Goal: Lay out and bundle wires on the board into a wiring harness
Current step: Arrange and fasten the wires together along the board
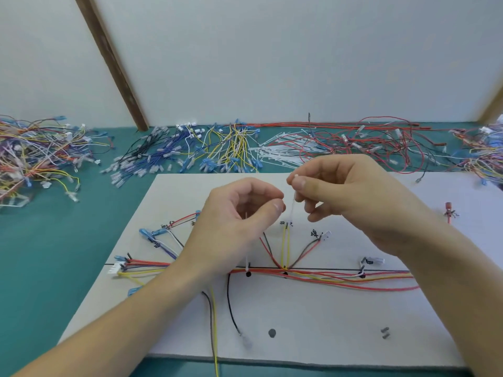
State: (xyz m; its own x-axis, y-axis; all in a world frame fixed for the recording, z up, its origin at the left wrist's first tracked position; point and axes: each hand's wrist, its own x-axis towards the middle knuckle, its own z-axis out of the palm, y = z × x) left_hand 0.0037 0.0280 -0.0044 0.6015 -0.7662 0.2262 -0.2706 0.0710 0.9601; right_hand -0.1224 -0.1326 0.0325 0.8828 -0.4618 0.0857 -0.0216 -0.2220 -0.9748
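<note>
A white board lies on the teal table with wires laid along a black line. The main bundle of red, yellow and purple wires runs left to right, with branches fanning up and down. My right hand pinches a thin white cable tie between thumb and forefinger, above the board's middle. My left hand hovers beside it with fingers curled, thumb and forefinger close together; whether it grips anything is unclear. A white tie tail stands up from the bundle below that hand.
Heaps of loose wires lie behind the board: a mixed tangle at far left, blue and black ones, yellow ones, red ones. A pile of white cable ties sits at back centre. A brown post leans against the wall.
</note>
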